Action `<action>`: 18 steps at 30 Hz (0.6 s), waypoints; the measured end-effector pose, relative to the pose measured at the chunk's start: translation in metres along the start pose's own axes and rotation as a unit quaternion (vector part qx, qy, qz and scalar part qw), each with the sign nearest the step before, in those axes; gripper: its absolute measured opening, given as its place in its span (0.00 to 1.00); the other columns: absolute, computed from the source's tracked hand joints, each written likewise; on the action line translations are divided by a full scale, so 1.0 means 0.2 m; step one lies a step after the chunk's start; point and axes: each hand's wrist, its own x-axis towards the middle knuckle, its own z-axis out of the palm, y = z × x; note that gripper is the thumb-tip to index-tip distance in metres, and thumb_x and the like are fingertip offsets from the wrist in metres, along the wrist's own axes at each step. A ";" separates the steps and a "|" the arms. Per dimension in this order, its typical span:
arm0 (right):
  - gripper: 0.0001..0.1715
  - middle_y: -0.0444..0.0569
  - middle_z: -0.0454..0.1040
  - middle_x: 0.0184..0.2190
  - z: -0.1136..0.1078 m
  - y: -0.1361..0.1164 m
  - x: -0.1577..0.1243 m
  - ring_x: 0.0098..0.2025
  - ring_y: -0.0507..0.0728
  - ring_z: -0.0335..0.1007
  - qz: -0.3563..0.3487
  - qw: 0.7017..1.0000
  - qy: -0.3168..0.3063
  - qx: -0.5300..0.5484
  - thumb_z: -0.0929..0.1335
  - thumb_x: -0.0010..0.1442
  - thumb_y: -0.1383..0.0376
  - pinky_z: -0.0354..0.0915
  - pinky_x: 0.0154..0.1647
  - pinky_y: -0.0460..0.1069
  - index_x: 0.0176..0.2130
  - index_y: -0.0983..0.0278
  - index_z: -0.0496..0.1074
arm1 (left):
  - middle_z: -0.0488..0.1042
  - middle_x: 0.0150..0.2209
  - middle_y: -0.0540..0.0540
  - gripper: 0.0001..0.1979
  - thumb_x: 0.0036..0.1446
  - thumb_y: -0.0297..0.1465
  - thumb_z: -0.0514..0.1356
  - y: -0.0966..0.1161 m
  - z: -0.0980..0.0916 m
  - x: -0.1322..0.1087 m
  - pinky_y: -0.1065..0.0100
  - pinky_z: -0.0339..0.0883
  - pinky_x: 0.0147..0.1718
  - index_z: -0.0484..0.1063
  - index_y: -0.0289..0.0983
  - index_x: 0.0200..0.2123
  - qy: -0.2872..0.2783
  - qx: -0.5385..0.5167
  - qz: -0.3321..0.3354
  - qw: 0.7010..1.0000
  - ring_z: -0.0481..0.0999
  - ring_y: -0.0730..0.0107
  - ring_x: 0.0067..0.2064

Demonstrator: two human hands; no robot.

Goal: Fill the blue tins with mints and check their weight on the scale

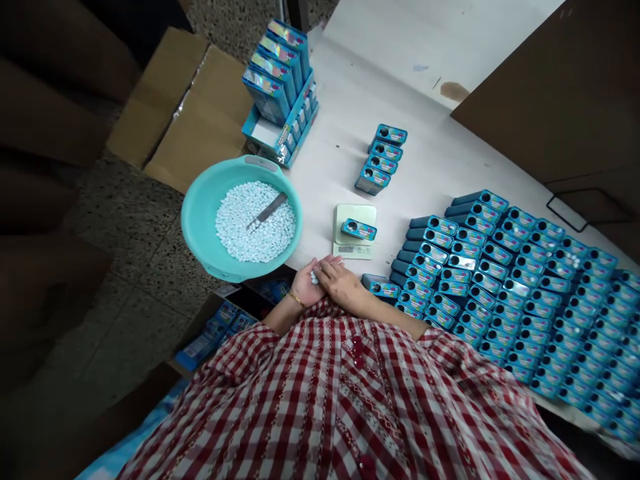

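Held white pellets (314, 277) in an open left hand (302, 288)

Turned the palm upward, slightly cupped, near the front edge of the white table (325, 167). Rested the right hand (346, 289) across it, fingers over the palm; could not tell its grip. Had one blue container (361, 231) on a scale (369, 213) just beyond the hands, four containers (381, 163) farther back, and container rows (500, 293) to the right. Had a turquoise bowl (200, 213) to the left, holding a pellet heap (240, 223) and a dark strip (273, 207).
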 end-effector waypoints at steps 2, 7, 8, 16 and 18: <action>0.20 0.57 0.70 0.45 0.02 -0.01 0.00 0.43 0.61 0.66 -0.010 1.000 -0.008 0.000 0.57 0.60 0.71 0.66 0.38 0.52 0.51 0.71 0.65 | 0.71 0.50 0.37 0.19 0.61 0.34 0.46 -0.02 -0.02 -0.01 0.56 0.60 0.53 0.68 0.31 0.48 0.006 -0.008 -0.019 1.000 0.70 0.59 0.52; 0.16 0.55 0.71 0.42 0.03 0.02 -0.02 0.42 0.59 0.66 -0.046 0.998 -0.029 0.006 0.58 0.59 0.71 0.66 0.39 0.50 0.45 0.68 0.68 | 0.72 0.49 0.36 0.19 0.61 0.31 0.45 -0.01 -0.08 -0.02 0.61 0.63 0.51 0.65 0.30 0.52 0.034 -0.011 -0.054 0.998 0.72 0.62 0.50; 0.15 0.54 0.71 0.42 0.03 0.02 -0.03 0.43 0.58 0.66 -0.050 0.998 -0.030 0.010 0.59 0.59 0.71 0.66 0.41 0.50 0.45 0.67 0.68 | 0.72 0.49 0.36 0.20 0.61 0.30 0.45 -0.01 -0.08 -0.02 0.62 0.64 0.49 0.64 0.30 0.52 0.037 -0.010 -0.053 0.998 0.73 0.62 0.49; 0.13 0.54 0.71 0.41 0.00 0.02 -0.01 0.45 0.57 0.65 -0.048 0.996 -0.005 0.071 0.60 0.59 0.72 0.65 0.45 0.50 0.43 0.68 0.68 | 0.76 0.37 0.39 0.18 0.62 0.29 0.44 -0.01 -0.03 -0.05 0.72 0.70 0.34 0.68 0.28 0.47 0.041 -0.015 -0.062 0.997 0.77 0.71 0.35; 0.14 0.52 0.71 0.44 -0.04 0.07 -0.03 0.45 0.56 0.66 -0.046 0.993 0.032 0.103 0.59 0.61 0.69 0.66 0.44 0.49 0.46 0.65 0.68 | 0.76 0.32 0.41 0.15 0.61 0.28 0.45 0.00 -0.01 -0.05 0.71 0.70 0.32 0.70 0.29 0.41 0.051 -0.011 -0.052 0.997 0.76 0.71 0.31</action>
